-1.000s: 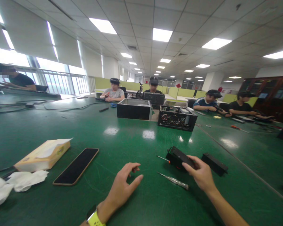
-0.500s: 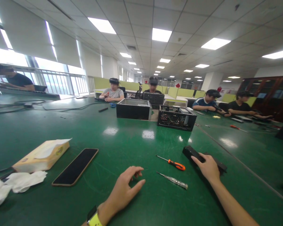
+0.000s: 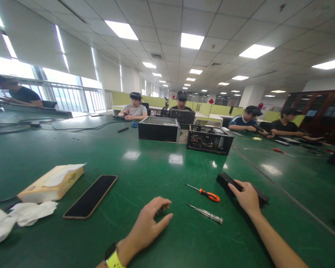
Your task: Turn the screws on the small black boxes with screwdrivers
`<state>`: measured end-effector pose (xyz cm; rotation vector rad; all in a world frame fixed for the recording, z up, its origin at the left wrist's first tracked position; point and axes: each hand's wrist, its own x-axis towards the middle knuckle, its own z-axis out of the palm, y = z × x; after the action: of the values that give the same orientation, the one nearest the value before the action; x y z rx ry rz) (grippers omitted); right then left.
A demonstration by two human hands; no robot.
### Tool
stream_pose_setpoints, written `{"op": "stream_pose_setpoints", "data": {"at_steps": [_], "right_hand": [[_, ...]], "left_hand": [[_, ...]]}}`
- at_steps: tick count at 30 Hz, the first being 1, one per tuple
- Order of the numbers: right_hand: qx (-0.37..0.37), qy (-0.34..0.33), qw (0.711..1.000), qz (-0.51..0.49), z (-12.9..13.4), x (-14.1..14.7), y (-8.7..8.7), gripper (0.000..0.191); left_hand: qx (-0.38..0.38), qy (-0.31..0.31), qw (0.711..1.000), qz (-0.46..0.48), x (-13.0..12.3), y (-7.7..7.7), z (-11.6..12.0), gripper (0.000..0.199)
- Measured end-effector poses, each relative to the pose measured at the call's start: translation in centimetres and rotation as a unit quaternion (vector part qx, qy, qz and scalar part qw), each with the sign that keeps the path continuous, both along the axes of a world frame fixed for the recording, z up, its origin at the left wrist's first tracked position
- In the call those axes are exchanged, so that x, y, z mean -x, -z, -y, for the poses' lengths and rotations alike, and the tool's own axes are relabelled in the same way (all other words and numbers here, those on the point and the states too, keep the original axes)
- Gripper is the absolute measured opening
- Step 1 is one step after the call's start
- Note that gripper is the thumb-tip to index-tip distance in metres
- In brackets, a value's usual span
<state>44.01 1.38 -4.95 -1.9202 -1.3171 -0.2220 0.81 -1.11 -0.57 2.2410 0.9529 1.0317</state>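
My left hand [image 3: 149, 223] hovers over or rests on the green table with thumb and fingers apart, holding nothing. On the right, my right hand [image 3: 245, 195] lies over a long black object [image 3: 226, 180], its thumb and fingers on the sides. Between my hands are an orange-and-black screwdriver [image 3: 209, 195] and, nearer to me, a thin screwdriver with a clear handle [image 3: 210, 215]. Both point to the upper left. A dark phone [image 3: 91, 197] lies flat to the left of my left hand.
A tissue pack [image 3: 53, 184] and crumpled tissues [image 3: 33, 213] lie at the left. Farther back stand a black box-like case [image 3: 159, 132] and an open computer case [image 3: 209, 141]. Cables [image 3: 56, 124] cross the far left. Several people sit around the table.
The whole view has shifted very slightly. Both hands keep nearly the same pose, and the objects on the table have not visibly moved.
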Motion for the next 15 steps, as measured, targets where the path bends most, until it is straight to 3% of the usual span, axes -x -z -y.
{"op": "stream_pose_setpoints", "data": {"at_steps": [15], "right_hand": [[0.031, 0.012, 0.999, 0.017, -0.13, 0.36, -0.82, 0.064]], "left_hand": [[0.002, 0.008, 1.000, -0.007, -0.11, 0.07, -0.05, 0.017]]}}
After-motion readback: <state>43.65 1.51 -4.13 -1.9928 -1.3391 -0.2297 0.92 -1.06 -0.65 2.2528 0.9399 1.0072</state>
